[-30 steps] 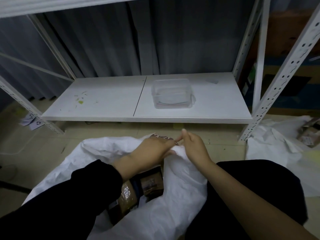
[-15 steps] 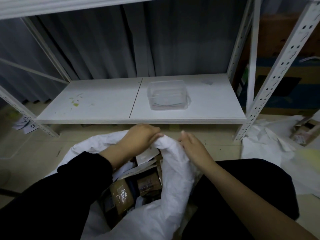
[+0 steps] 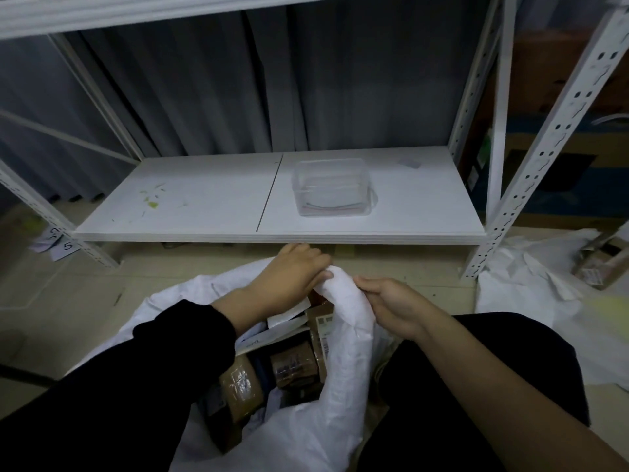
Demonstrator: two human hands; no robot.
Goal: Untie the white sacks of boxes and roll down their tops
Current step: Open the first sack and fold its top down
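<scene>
Low shelf (image 3: 204,199) ahead, your left hand (image 3: 289,277) and right hand (image 3: 394,308) both clamped on the white sack (image 3: 343,335) rim — an uneven pull could tip boxes (image 3: 292,366) out.

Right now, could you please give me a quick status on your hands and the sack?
Left hand and right hand both gripping the rim of the white sack. Sack open, boxes showing. Nothing in the way.

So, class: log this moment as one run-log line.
step: rolling sack top | left hand: grips white sack rim | right hand: grips rim | boxes: exposed
</scene>
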